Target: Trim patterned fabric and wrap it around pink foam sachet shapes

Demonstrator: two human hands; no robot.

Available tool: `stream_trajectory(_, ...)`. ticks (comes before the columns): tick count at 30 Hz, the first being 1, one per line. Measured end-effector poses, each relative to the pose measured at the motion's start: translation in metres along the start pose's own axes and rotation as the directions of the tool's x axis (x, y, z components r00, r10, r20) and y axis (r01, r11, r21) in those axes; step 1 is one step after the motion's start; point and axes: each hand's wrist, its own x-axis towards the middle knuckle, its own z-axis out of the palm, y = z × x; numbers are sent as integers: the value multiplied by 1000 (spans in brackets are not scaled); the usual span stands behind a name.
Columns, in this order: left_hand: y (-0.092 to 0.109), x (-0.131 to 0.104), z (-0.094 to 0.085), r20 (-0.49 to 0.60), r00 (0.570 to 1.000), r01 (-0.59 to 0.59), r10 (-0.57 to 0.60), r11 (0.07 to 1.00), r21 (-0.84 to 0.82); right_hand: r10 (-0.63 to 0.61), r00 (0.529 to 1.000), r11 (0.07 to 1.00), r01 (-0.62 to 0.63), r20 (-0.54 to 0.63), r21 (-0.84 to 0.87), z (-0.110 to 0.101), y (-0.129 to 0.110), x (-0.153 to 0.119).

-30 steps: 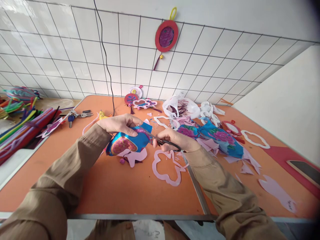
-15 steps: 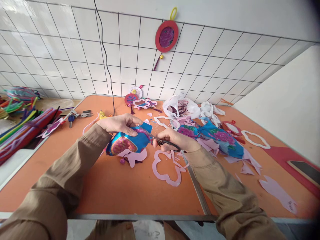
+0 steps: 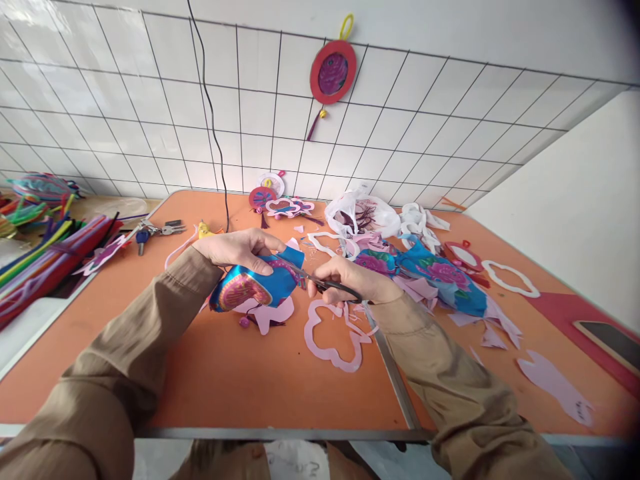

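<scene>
My left hand [image 3: 245, 250] is closed on a piece of shiny blue fabric [image 3: 285, 283] with a pink and gold pattern, thumb on top. In my right hand [image 3: 350, 280] is a pair of black-handled scissors [image 3: 334, 287], its blades lying at the fabric's right part, close to my left fingers. Below the fabric, on the orange table [image 3: 240, 393], is a pink paper shape [image 3: 277, 315] with a dark tassel and a pink bead [image 3: 244, 322]. A pink flower-shaped paper frame [image 3: 313, 340] lies under my right hand.
Blue flowered fabric [image 3: 445, 273] and pink paper scraps lie to the right. Behind are a white plastic bag [image 3: 385, 217] and finished-looking ornaments [image 3: 263, 197]. Keys [image 3: 170, 229] and colourful pipe cleaners [image 3: 65, 257] are left; a phone [image 3: 610, 340] is far right. A round red ornament [image 3: 315, 73] hangs on the wall.
Almost nothing differs. The blue fabric and the scissors have shifted very slightly; both hands keep their hold.
</scene>
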Motion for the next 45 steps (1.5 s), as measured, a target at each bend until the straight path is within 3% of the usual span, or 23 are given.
stream_trajectory(23, 0, 0, -3, 72, 996, 41, -47, 996, 83, -13, 999, 996, 17, 47, -85, -2, -2, -2)
stream_trajectory(32, -1, -1, -1, 48, 999, 16, -18, 999, 35, -30, 996, 999, 27, 82, 43, -1, -1, -1)
stream_trajectory(45, -3, -1, -4, 19, 998, 58, -58, 998, 26, -27, 998, 1000, 27, 50, 2, 0, -2, 0)
